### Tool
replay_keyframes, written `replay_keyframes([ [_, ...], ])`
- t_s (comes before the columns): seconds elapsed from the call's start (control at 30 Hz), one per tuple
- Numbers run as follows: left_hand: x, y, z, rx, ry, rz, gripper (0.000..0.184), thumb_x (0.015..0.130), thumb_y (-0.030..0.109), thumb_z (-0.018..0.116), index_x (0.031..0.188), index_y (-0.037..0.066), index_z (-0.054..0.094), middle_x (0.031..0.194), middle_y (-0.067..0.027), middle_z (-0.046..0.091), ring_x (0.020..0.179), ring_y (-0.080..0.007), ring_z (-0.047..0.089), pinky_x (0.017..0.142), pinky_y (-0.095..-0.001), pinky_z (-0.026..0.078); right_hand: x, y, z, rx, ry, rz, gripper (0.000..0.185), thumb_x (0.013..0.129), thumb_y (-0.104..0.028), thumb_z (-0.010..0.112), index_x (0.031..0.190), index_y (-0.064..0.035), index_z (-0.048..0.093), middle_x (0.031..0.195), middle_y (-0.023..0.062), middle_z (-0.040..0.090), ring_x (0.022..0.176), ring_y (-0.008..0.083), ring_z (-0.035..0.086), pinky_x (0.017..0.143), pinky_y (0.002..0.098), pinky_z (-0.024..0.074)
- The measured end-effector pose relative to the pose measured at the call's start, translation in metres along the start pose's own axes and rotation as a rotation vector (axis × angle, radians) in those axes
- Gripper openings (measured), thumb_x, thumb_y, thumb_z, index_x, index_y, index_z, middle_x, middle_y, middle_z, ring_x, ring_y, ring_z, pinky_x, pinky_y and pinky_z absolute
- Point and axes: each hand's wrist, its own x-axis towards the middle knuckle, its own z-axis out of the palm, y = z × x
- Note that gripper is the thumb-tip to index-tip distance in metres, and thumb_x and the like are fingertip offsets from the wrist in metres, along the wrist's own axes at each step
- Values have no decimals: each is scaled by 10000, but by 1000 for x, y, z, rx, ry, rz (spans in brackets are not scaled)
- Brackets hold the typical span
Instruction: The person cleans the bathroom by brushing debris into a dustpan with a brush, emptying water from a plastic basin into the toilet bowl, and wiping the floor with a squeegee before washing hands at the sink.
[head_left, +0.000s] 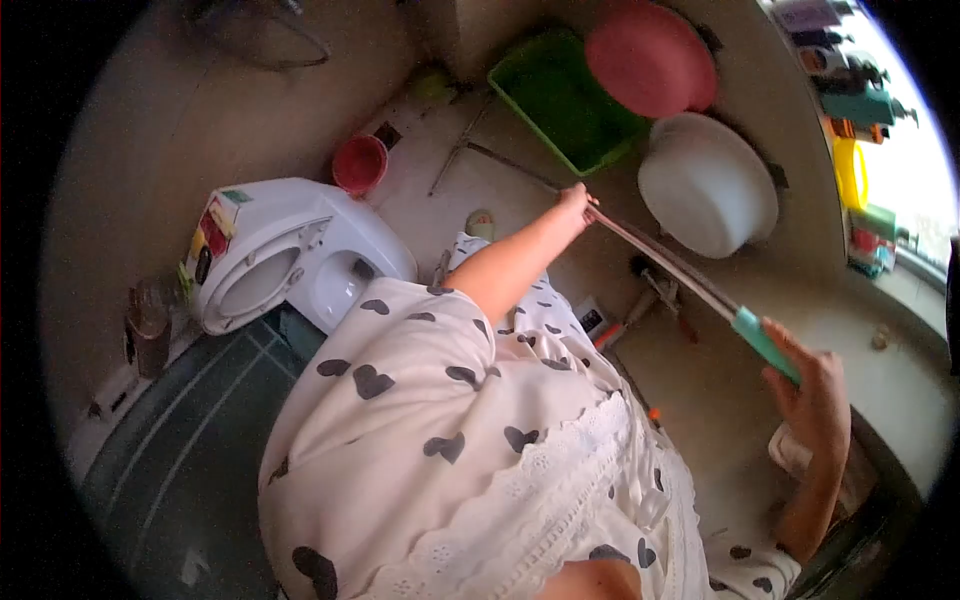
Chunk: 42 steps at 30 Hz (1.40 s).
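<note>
A long metal pole [665, 257] with a mint-green grip [765, 345] slants from the lower right toward the floor. My left hand [577, 205] is wrapped round the pole partway along it. At the grip end, my right hand [812, 388] is closed round the green part. The pole's far end meets a thin crossbar [448, 165] lying on the light floor, close to a green basin [570, 100] and a small red bucket [360, 165].
A toilet [375, 235] with its lid raised stands at the left. Pink [652, 55] and white [708, 185] basins lean on the right wall. Several bottles [865, 107] line the window sill. A brush [660, 290] is beside the right wall. One slippered foot [481, 223] shows.
</note>
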Motion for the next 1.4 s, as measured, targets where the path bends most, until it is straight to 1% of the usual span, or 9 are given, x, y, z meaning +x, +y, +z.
replay_keyframes([
  [0.2, 105, 52, -66, 49, 128, 19, 302, 882, 316, 426, 790, 33, 474, 740, -98, 474, 585, -191, 428, 479, -347, 431, 43, -1, 13, 26, -66, -5, 459, 692, -61, 640, 1137, -112, 542, 862, 183, 606, 664, 267, 631, 620, 361, 477],
  [0.37, -15, 29, 1, 64, -201, -28, 278, 892, 315, 436, 730, 88, 445, 680, -51, 515, 583, -167, 457, 527, -361, 420, 0, 9, -31, 24, -14, 37, 509, 647, -43, 651, 1133, -153, 548, 777, 192, 598, 626, 305, 609, 582, 359, 477],
  [0.6, 44, 35, -68, 115, 122, -14, 290, 864, 316, 440, 743, 55, 472, 729, -113, 474, 650, -228, 463, 458, -351, 418, 39, -11, 27, -8, -27, 15, 384, 702, -169, 638, 1080, -151, 569, 710, 172, 593, 600, 320, 588, 564, 393, 478],
  [0.63, 27, 45, -61, -26, 191, 39, 304, 861, 322, 439, 678, 80, 424, 637, -55, 429, 522, -172, 415, 464, -308, 443, 44, -10, 35, 25, -44, -1, 369, 713, -193, 633, 1074, -151, 571, 694, 168, 591, 595, 320, 585, 559, 393, 478],
  [0.83, -36, 15, -19, 270, -101, -153, 339, 884, 370, 425, 667, 111, 454, 565, -22, 467, 434, -177, 423, 387, -300, 362, -9, 2, -12, -66, -10, 14, 351, 696, -177, 643, 1034, -114, 572, 667, 125, 601, 540, 279, 582, 510, 368, 462],
  [1.1, 18, 16, -81, 150, 242, -150, 265, 866, 319, 407, 700, 114, 404, 589, -29, 425, 478, -159, 414, 396, -303, 361, 32, -3, 27, -1, -52, -23, 270, 678, -151, 658, 935, -89, 606, 732, 116, 621, 641, 265, 607, 594, 355, 481],
  [1.17, -17, 19, -77, 348, 184, -153, 272, 876, 350, 382, 767, 104, 423, 685, -104, 454, 510, -198, 416, 397, -329, 376, 14, -2, 15, 20, -32, -12, 297, 669, -142, 665, 954, -84, 605, 753, 125, 625, 657, 266, 613, 609, 354, 488],
  [1.2, -11, 14, -72, 150, 113, -134, 282, 892, 354, 375, 795, 101, 452, 694, -94, 474, 535, -202, 430, 431, -330, 395, 7, 7, 11, 142, 69, -40, 343, 650, -129, 684, 976, -65, 600, 802, 142, 629, 673, 270, 620, 613, 344, 496],
  [1.4, -66, -3, -40, 340, 71, -272, 294, 882, 359, 434, 763, 92, 467, 696, -60, 499, 574, -173, 460, 536, -312, 430, -22, 36, -4, 215, 342, -95, 264, 658, -152, 700, 864, -23, 597, 801, 144, 624, 670, 235, 623, 585, 308, 496],
])
